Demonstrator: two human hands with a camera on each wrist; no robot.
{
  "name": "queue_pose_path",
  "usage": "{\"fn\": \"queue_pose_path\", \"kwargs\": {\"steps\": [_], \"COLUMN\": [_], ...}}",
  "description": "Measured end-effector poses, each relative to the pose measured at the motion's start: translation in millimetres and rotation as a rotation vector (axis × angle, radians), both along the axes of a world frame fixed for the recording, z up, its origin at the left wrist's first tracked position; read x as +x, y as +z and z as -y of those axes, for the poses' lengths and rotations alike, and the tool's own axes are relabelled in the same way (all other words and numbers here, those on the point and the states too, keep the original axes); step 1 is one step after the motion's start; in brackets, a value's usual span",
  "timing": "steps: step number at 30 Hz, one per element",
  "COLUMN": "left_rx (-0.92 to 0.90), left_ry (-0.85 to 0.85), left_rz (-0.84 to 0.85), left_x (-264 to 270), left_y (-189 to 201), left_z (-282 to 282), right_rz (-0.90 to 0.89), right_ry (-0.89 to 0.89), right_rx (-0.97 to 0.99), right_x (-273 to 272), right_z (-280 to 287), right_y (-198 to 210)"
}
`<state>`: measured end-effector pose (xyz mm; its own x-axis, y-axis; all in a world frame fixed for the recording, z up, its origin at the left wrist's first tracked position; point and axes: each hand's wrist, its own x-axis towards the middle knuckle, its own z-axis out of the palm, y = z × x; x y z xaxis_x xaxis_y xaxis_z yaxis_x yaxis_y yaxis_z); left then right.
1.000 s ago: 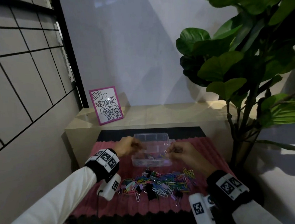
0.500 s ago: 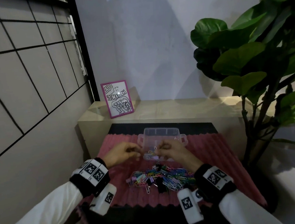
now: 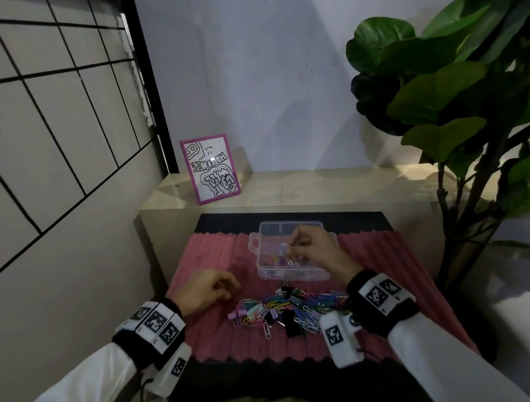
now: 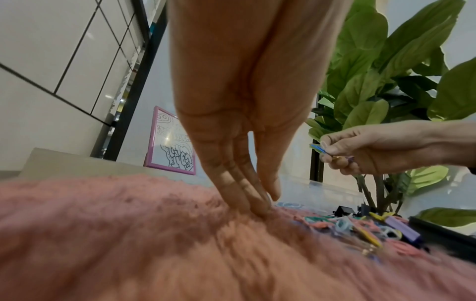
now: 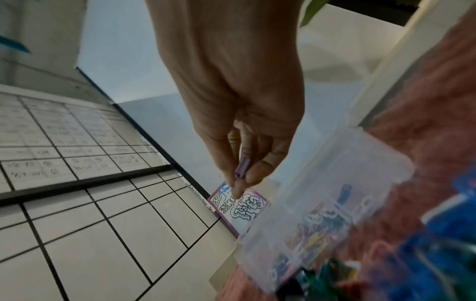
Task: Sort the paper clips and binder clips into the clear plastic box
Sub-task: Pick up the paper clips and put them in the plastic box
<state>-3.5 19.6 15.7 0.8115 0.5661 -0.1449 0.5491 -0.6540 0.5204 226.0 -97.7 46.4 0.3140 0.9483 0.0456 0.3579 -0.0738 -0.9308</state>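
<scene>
The clear plastic box [image 3: 295, 276] stands open on the pink mat, with a few clips inside. Just above it, my right hand [image 3: 293, 249] pinches a small purple binder clip [image 5: 242, 169]. The left wrist view shows a blue paper clip [image 4: 318, 147] in the same right hand [image 4: 332, 154]. A mixed pile of coloured paper clips and binder clips [image 3: 285, 310] lies in front of the box. My left hand [image 3: 232, 286] is left of the pile. Its fingertips [image 4: 257, 205] are straight, touch the mat and hold nothing.
The pink ribbed mat [image 3: 204, 256] covers a black table. Behind it a beige ledge [image 3: 319, 187] carries a pink-framed drawing [image 3: 210, 170]. A large leafy plant [image 3: 456, 106] stands at the right, and a gridded wall [image 3: 45, 123] runs close on the left.
My left hand drew back from the box and came down onto the mat left of the pile. My right hand moved up over the box with clips in its fingers.
</scene>
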Motion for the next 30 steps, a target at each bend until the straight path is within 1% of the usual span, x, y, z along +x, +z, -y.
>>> {"fn": "queue_pose_path", "kwargs": {"steps": [2, 4, 8, 11, 15, 17, 19, 22, 24, 27, 30], "left_rx": [0.046, 0.043, -0.04, -0.02, -0.008, 0.006, -0.031, -0.089, -0.137, -0.199, -0.148], "left_ry": [-0.031, -0.074, -0.174, -0.211, -0.22, -0.214, -0.189, -0.176, -0.154, -0.11, -0.131], "left_rz": [-0.014, -0.038, -0.178, -0.245, -0.234, -0.223, -0.207, -0.183, -0.163, -0.158, -0.2], "left_x": [5, 9, 17, 19, 20, 22, 25, 27, 29, 34, 39], "left_y": [4, 7, 11, 13, 10, 8, 7, 6, 5, 5, 5], "left_z": [2, 6, 14, 16, 17, 15, 13, 9, 8, 8, 10], "right_rz": [0.084, 0.153, 0.257, 0.347, 0.426, 0.536, 0.656, 0.832, 0.942, 0.94, 0.922], "right_ry": [0.033, 0.045, -0.002, 0.001, 0.031, 0.119, 0.207, 0.251, 0.272, 0.322, 0.409], "right_rx": [-0.033, -0.058, -0.083, -0.112, -0.107, -0.129, -0.2, -0.276, -0.25, -0.147, -0.095], "right_x": [0, 0, -1, -1, -3, -4, -3, 0, -4, -21, -43], "right_z": [-3, -6, -15, -18, -9, 4, 19, 41, 46, 36, 17], "right_y": [2, 6, 12, 12, 11, 11, 8, 2, 2, 2, -2]}}
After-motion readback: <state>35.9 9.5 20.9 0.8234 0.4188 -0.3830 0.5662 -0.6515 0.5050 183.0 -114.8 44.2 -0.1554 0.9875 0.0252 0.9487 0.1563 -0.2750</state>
